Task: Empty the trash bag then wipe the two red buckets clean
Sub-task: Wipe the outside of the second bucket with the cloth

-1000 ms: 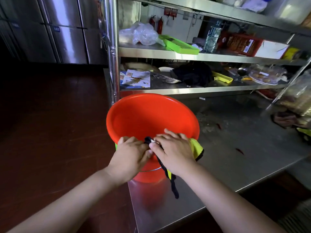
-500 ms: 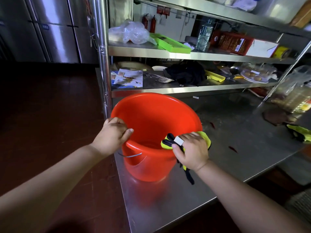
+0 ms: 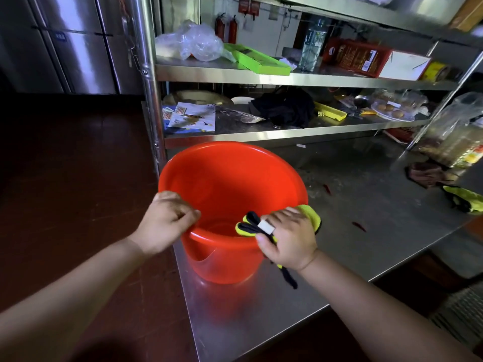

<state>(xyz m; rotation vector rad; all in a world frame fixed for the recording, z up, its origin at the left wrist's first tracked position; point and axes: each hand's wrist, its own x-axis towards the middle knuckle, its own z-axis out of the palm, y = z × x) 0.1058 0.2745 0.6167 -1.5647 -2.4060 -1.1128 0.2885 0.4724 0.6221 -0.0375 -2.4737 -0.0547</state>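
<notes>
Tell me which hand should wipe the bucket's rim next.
Probably the right hand: it already presses the yellow cloth over the red bucket's near rim. The left hand grips the rim, steadying it.

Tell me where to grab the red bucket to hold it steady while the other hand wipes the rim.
Grip the red bucket by its rolled rim on the near left, coming from above with fingers hooked inside, as the left hand does now. The lip gives a firm edge, and that side is away from the right hand pressing the yellow cloth on the near right rim.
</notes>
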